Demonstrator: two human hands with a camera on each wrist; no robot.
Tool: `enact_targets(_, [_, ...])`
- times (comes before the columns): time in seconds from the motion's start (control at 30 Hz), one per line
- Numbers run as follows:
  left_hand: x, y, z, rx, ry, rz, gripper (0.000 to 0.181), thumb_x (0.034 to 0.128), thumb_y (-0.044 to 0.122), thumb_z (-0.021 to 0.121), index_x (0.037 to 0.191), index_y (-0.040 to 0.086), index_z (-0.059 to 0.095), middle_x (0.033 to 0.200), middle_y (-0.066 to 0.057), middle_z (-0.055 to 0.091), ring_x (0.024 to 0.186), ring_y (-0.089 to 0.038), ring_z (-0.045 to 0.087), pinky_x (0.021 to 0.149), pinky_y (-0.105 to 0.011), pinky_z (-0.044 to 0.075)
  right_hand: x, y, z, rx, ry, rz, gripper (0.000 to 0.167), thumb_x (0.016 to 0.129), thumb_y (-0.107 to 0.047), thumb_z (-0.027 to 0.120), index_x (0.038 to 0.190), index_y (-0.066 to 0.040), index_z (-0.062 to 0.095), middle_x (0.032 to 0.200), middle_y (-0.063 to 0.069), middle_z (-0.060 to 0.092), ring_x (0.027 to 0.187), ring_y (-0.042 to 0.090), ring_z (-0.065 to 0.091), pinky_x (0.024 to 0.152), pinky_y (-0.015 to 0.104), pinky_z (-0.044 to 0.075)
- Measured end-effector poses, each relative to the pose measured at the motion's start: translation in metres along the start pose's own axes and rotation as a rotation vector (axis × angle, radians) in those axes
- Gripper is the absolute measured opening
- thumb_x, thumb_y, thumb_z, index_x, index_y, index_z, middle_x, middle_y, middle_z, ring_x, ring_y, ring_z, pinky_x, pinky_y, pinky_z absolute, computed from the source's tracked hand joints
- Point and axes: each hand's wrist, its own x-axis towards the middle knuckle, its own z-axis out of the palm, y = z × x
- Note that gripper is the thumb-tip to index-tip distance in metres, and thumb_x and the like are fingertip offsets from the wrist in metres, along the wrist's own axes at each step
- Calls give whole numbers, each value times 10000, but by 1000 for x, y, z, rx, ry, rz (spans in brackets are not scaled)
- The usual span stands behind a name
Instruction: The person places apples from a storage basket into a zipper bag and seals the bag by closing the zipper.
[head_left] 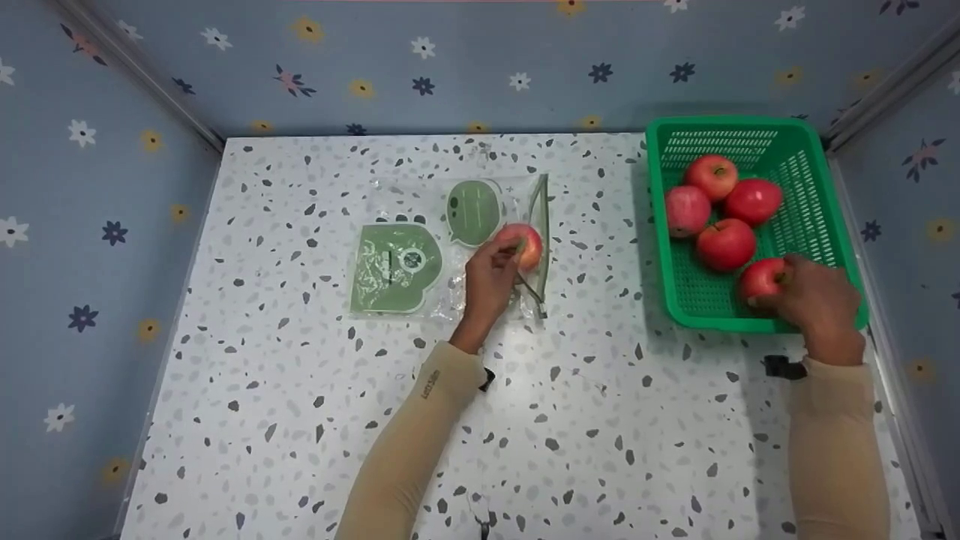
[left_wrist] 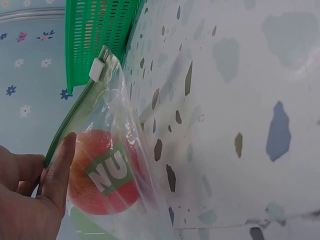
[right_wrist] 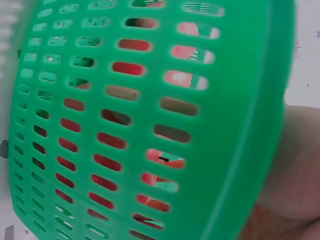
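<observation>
My left hand [head_left: 491, 277] pinches the green zip edge [left_wrist: 75, 112] of a clear zip bag [head_left: 457, 289] that lies on the table. One red apple [left_wrist: 107, 172] is inside the bag, close to its mouth, beside my left fingers. At the right, my right hand [head_left: 817, 296] reaches into a green basket [head_left: 660, 277]. Its fingers grip a red apple [head_left: 761, 279] at the basket's near right corner. Several other apples [head_left: 726, 245] lie in the basket. In the right wrist view the slotted basket wall [right_wrist: 220, 125] hides most of the hand and the apple.
The speckled white table [head_left: 600, 420] stretches in front of both arms. Flowered blue walls [head_left: 480, 67] close it in at the back and sides. The basket stands near the back right corner. A white slider [left_wrist: 96, 70] sits on the bag's zip.
</observation>
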Motion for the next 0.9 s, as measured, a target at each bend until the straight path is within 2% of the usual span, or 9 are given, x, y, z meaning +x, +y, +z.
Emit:
enact_targets(0.33, [-1, 1, -1, 10, -1, -7, 229, 974, -57, 664, 1190, -65, 739, 1101, -205, 738, 949, -307, 723, 828, -310, 607, -4, -16, -11, 19, 105, -11, 623, 865, -227, 836, 1306, 103, 545, 1141, 396, 593, 988, 566, 525, 753, 695, 450])
enact_targets(0.7, [-1, 2, 0, 7, 1, -12, 224, 974, -38, 683, 1191, -59, 736, 1133, -197, 749, 961, -305, 721, 859, -317, 590, -8, -34, -22, 24, 181, -46, 602, 854, -199, 863, 1292, 92, 570, 1111, 376, 615, 960, 565, 543, 709, 693, 450])
enact_targets(0.9, [0, 1, 0, -1, 4, -6, 219, 976, -30, 686, 1187, -59, 736, 1140, -195, 746, 958, -294, 710, 851, -293, 577, -9, -46, -24, 31, 253, -98, 539, 815, -149, 892, 1215, 73, 605, 986, 328, 639, 897, 507, 552, 638, 605, 438])
